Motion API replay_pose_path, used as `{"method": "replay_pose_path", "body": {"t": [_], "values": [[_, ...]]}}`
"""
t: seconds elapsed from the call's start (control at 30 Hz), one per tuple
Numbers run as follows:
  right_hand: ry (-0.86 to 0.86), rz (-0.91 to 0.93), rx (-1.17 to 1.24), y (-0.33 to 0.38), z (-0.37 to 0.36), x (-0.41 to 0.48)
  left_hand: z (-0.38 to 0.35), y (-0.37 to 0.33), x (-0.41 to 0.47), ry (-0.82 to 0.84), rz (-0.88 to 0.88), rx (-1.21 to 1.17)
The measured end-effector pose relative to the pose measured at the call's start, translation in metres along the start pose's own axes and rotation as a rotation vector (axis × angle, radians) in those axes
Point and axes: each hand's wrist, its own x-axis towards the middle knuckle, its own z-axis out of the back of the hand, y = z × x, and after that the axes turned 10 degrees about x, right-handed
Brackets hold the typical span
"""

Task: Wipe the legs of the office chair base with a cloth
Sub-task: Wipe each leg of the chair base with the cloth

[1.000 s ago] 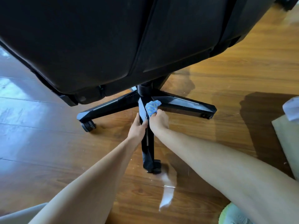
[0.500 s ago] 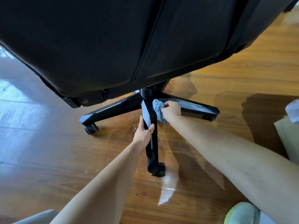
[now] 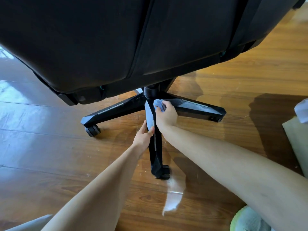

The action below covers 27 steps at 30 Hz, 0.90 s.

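A black office chair base (image 3: 115, 110) spreads its legs over a wooden floor, under the large black seat (image 3: 133, 39). The near leg (image 3: 156, 157) points toward me and ends in a caster (image 3: 164, 172). My left hand (image 3: 144, 135) grips that near leg about halfway along, thumb on its top face. My right hand (image 3: 165, 116) holds a bunched blue cloth (image 3: 159, 104) against the base where the near leg meets the hub, beside the right leg (image 3: 198, 107).
The left leg's caster (image 3: 92, 130) sits on the floor. A flat grey-green board (image 3: 298, 140) with a white object (image 3: 302, 110) on it lies at the right edge. A pale green slipper (image 3: 246, 220) shows at the bottom right. Bright glare patches mark the floor.
My right hand with the cloth slid up from the near leg's upper part toward the hub and the right leg's root. My left hand shifted slightly lower on the near leg.
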Motion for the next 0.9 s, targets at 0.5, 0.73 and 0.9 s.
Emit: {"method": "replay_pose_path", "body": {"t": [0.5,0.73,0.9], "values": [[0.112,-0.084,-0.022,-0.039,0.028,-0.015,-0.003,0.005,0.007,-0.021,0.028,0.016],[0.29,-0.051,-0.145,-0.067,0.071,-0.107,0.0,0.007,0.015,-0.007,0.011,0.025],[0.187,-0.113,-0.101,-0.044,0.055,-0.074,0.0,0.007,0.017,0.0,-0.01,0.005]]}}
